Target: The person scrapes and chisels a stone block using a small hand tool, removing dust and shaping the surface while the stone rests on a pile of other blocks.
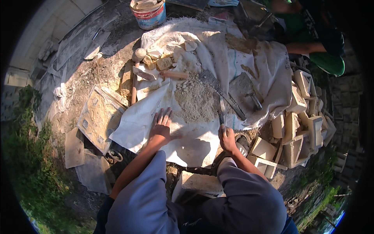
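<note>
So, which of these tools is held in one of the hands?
The narrow metal tool, because the right hand grips its lower end; the other tools lie with no hand on them.

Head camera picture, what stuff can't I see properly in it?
All in the head view:
Metal tool: its gripped part is hidden by the right hand.
White sheet: it covers whatever is underneath.
Red-and-blue bucket: its top is cut off by the upper edge.
Another person: partly lost in the dark lens rim.

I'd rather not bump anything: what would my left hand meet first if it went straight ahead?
Probably the wooden handle, across the white sheet; depth is unclear, so your left hand might graze the powder heap beforehand.
</note>
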A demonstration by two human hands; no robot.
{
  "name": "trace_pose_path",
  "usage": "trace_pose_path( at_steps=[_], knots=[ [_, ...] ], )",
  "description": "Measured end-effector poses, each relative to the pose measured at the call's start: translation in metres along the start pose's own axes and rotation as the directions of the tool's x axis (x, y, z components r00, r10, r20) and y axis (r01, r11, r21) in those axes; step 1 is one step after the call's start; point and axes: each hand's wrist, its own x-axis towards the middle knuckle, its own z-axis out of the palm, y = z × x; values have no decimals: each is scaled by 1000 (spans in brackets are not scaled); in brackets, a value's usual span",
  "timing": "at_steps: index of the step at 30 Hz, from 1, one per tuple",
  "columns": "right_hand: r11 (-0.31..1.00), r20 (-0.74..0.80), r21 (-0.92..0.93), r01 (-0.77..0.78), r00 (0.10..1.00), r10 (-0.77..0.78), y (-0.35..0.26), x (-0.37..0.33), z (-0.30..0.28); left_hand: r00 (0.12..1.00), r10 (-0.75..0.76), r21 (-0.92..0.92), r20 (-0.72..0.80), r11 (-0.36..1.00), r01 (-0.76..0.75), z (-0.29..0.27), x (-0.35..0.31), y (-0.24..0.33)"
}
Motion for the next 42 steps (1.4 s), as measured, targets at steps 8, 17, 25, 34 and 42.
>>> trace_pose_path(
  at_steps=[8,17,25,34,42],
  knots=[
    [901,62,-296,-318,935,350,-5,1,14,994,41,-36,-104,998,-45,-9,-5,2],
    [905,121,-359,-226,951,286,15,-24,6,977,94,13,-192,996,-93,-8,-6,0],
    [980,153,44,-195,970,186,-1,-12,3,989,76,27,-123,997,-73,-10,-6,2],
    [900,183,-294,-321,906,383,-8,-15,8,991,66,-6,-116,998,-67,-11,-5,2],
    [992,174,-89,-84,980,98,-20,15,17,975,91,-2,-201,996,-93,-8,-7,2]
  ],
)
